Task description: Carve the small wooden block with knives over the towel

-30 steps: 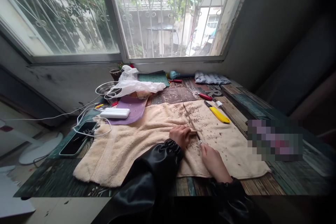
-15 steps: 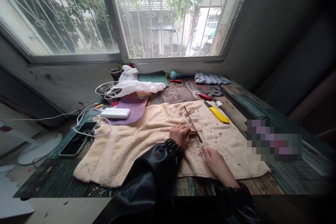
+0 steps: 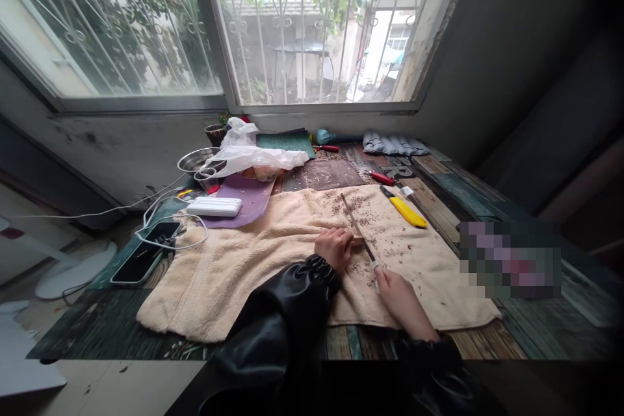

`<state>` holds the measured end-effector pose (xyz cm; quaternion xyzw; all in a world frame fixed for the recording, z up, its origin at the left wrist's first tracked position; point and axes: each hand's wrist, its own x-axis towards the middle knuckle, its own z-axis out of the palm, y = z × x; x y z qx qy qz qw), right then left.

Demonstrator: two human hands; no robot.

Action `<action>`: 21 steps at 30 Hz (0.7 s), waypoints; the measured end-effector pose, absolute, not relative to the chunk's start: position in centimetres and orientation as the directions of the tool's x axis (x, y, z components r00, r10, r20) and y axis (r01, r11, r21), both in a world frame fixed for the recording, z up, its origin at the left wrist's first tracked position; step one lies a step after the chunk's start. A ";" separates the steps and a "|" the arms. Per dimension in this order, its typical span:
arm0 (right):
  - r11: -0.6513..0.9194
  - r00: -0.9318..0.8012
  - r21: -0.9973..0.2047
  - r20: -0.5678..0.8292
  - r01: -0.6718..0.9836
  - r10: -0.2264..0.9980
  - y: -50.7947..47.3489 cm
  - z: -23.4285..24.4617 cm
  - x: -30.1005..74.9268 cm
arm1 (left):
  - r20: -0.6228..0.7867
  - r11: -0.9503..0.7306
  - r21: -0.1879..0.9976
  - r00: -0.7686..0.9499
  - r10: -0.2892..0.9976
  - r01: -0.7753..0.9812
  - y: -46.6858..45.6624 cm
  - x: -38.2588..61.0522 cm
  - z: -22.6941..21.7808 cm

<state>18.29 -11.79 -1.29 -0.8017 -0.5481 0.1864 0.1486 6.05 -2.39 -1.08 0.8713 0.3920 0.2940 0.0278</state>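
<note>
My left hand (image 3: 335,248) is closed around a small piece of wood (image 3: 358,241), pressing it down on the beige towel (image 3: 244,260). Only the right end of that piece shows past my fingers. The pale handle of a long thin file (image 3: 355,221) is in my closed right hand (image 3: 396,290). Its dark blade points away from me and lies against the end of the wood. Brown shavings are scattered over the towel around the blade.
A yellow utility knife (image 3: 408,212) lies on the towel's right side, near a red-handled tool (image 3: 382,178). To the left are a white power bank (image 3: 214,207), a purple sheet (image 3: 251,198), a phone (image 3: 143,257) and cables. A plastic bag (image 3: 263,159) and metal bowl (image 3: 188,161) stand behind.
My right hand and the file have shifted slightly forward along the wood. My left hand keeps its hold in nearly the same place.
</note>
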 end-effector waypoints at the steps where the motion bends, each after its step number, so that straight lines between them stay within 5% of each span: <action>1: -0.356 0.333 -0.431 -0.131 0.829 0.934 -11.3 -1.1 18.2 | 0.498 -0.696 0.274 0.521 0.693 0.664 -2.5 6.1 -1.1; 21: -0.341 0.312 -0.404 -0.138 0.849 0.940 -11.4 -1.1 18.1 | 0.505 -0.688 0.297 0.503 0.701 0.662 -2.2 6.1 -1.2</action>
